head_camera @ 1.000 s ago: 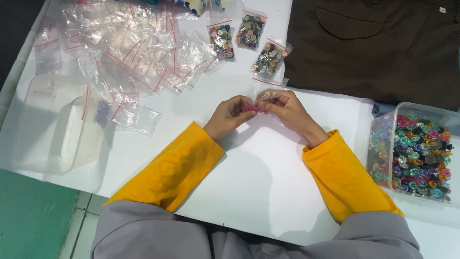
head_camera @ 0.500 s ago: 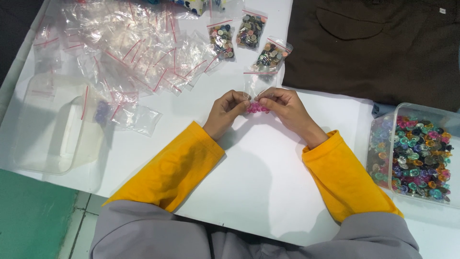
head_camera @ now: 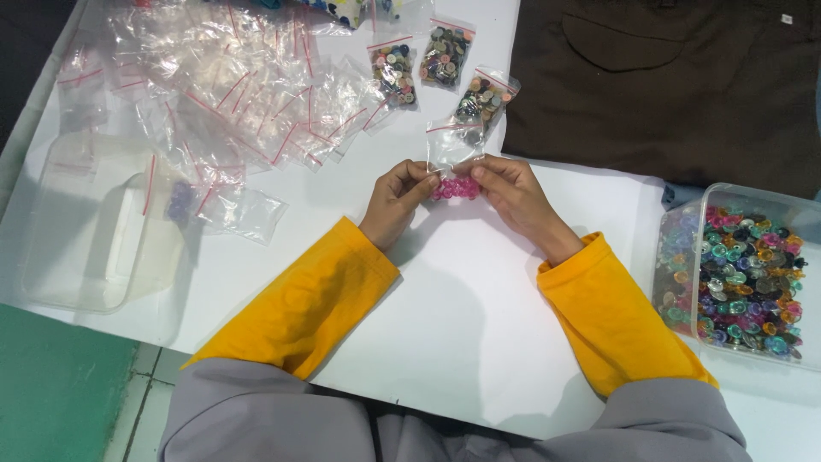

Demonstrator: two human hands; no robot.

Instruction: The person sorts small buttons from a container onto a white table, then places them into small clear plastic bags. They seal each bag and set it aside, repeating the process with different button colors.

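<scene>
Both my hands hold one small clear zip bag (head_camera: pixel 453 154) with pink buttons (head_camera: pixel 456 188) in its bottom, above the white table (head_camera: pixel 462 325). My left hand (head_camera: pixel 398 201) pinches the bag's left side, my right hand (head_camera: pixel 513 192) its right side. The bag stands upright, its red-striped top edge pointing away from me. Yellow sleeves cover both forearms.
A heap of empty clear zip bags (head_camera: pixel 231 94) lies at the far left. Three filled button bags (head_camera: pixel 440 64) lie beyond my hands. A clear box of mixed coloured buttons (head_camera: pixel 744 274) stands at right, an empty clear container (head_camera: pixel 94 227) at left, brown cloth (head_camera: pixel 676 77) far right.
The bag has been turned upright between my fingers, and the pink buttons have settled at its bottom. My hands stay in nearly the same place.
</scene>
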